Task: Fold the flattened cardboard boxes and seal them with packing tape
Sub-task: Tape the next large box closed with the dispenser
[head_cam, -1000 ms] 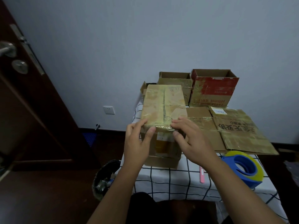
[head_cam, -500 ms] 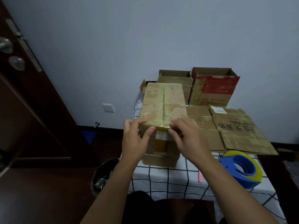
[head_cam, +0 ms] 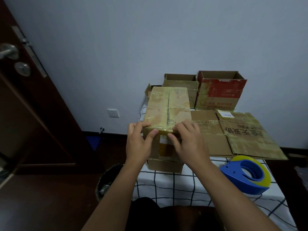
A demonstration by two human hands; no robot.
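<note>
A closed brown cardboard box [head_cam: 168,107], its top covered in shiny tape with a dark seam down the middle, stands on the checked tablecloth [head_cam: 183,185]. My left hand [head_cam: 139,144] grips its near left corner, fingers on top and thumb on the front face. My right hand [head_cam: 188,142] grips the near edge beside it, fingers curled over the top and thumb on the front. A blue tape dispenser [head_cam: 245,175] with a yellowish roll lies at the right. Flattened cardboard boxes [head_cam: 240,135] lie beyond it.
Two open boxes stand at the back by the wall, a plain one [head_cam: 181,82] and a red-printed one [head_cam: 220,90]. A dark bin [head_cam: 108,180] sits on the floor left of the table. A dark wooden door [head_cam: 25,100] is at the left.
Both hands stay on the box's near edge. My right thumb has moved down onto the front face. The camera has shifted slightly.
</note>
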